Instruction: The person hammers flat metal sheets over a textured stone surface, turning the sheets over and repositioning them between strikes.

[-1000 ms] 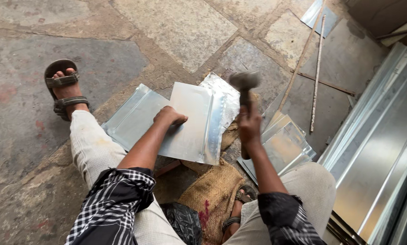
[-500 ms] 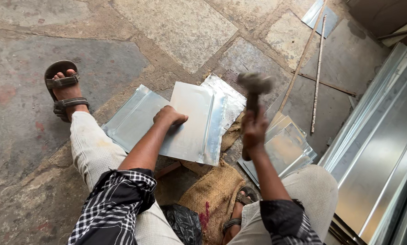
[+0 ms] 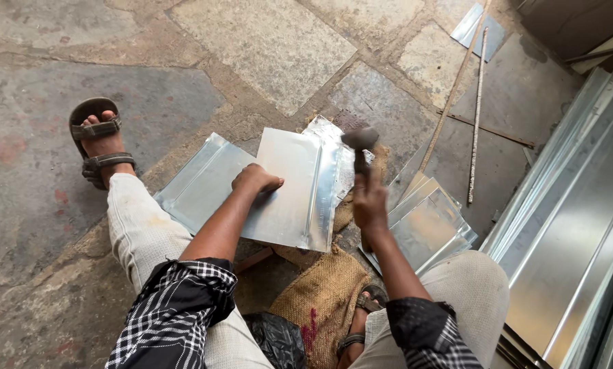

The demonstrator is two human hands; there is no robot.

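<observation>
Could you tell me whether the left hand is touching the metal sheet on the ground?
Touching. The head view shows the left hand pressed flat on the metal sheet, with no gap between them.

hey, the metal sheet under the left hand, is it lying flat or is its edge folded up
Mostly flat, with its right edge folded. The metal sheet lies under the left hand, and a raised seam runs along the side nearest the hammer.

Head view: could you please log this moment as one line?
left hand: flat on metal sheet | right hand: grips hammer, head above sheet's folded edge | stone floor
</observation>
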